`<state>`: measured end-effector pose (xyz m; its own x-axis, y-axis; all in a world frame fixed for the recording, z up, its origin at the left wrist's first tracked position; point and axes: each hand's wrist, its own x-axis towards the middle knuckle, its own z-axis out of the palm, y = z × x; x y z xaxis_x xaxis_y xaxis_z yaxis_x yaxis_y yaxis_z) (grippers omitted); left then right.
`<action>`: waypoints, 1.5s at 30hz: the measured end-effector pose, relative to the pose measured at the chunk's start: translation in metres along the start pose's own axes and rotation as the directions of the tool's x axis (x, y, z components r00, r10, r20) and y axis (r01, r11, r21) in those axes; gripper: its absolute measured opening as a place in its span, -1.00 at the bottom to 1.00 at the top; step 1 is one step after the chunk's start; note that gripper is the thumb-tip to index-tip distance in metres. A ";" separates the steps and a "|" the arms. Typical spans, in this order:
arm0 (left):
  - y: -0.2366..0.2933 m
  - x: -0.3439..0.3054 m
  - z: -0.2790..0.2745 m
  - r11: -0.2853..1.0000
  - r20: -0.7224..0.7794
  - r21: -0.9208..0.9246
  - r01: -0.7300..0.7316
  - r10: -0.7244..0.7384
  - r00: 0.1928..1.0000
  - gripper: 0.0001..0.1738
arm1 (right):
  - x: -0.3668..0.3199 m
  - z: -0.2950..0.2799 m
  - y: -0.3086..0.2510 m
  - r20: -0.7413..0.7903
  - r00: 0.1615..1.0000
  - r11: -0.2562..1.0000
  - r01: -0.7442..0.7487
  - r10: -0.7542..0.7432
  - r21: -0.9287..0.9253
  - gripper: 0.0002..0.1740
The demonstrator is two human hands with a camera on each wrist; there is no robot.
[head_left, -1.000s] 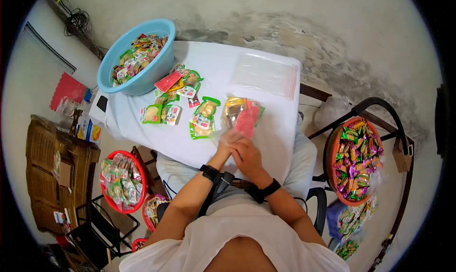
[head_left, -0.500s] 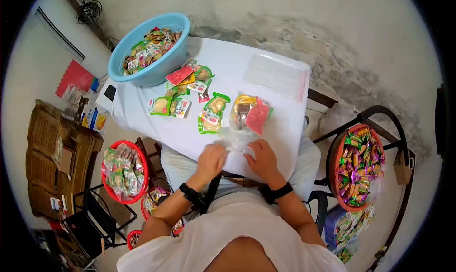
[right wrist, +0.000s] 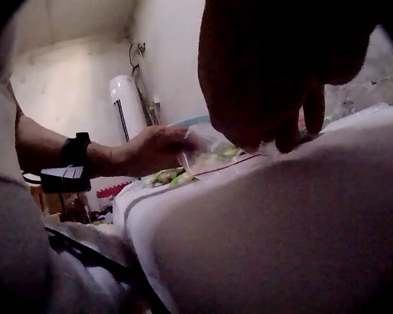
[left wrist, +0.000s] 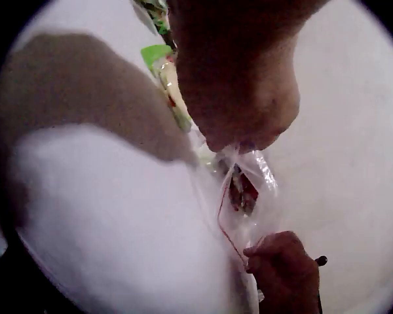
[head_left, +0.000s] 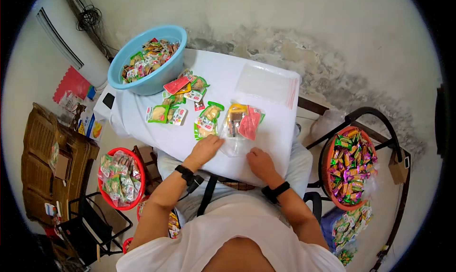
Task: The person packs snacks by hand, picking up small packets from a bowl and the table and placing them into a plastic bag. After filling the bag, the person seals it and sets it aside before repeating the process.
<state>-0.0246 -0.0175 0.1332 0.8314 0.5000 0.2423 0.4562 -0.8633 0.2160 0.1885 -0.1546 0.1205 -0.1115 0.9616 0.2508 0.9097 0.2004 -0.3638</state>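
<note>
- Bag, clear plastic (head_left: pixel 234 148), is where I'm looking: flat on the white tabletop (head_left: pixel 280 129), nr the edge by the person, mouth end toward them.
- Inside I've got a red pack (head_left: pixel 250 124) on the R side, yellow pack (head_left: pixel 237 107) up top, and brown pcs (head_left: pixel 233 125) below the yellow.
- L hand (head_left: pixel 206 149): fingers curled, pinching the bag's mouth at its L side. L wrist cam backs me up, plastic bunched at the fingertips.
- R hand (head_left: pixel 262 164): fingers curled too, pinching the mouth's R side. A thin red line (left wrist: pixel 221 219) runs along the plastic btwn both hands.
- Green-edged packs (head_left: pixel 209 120) lie just L of the bag, right by the L hand; can't tell if they touch it.
- Farther L, a loose pile of packs (head_left: pixel 183 90), red one on top, nr the blue basin (head_left: pixel 152 85), which sits on the far L corner full of mixed packs.
- Far R corner: flat clear bags (head_left: pixel 263 86), stacked, well apart from both hands.
- Dark phone-like item (head_left: pixel 109 100) at the far L, nr the basin.
- Off the tabletop, person's R: orange tub (head_left: pixel 350 207) w/ purple, green & yellow wrapped pcs. Person's L, lower down: red basket (head_left: pixel 143 174) w/ clear & green packs.
- Both wrists carry black straps (head_left: pixel 277 191).
</note>
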 end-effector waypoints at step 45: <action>0.033 0.029 -0.072 0.549 -0.272 -0.835 0.035 -0.468 0.841 -0.90 | 0.054 -0.143 -0.012 -0.223 0.974 0.914 0.127 -0.041 0.386 -0.79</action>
<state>-0.0086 -0.0264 0.2150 0.3991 0.8433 0.3600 0.0146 -0.3984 0.9171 0.2291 -0.1317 0.2670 -0.0568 0.8863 0.4596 0.6628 0.3778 -0.6465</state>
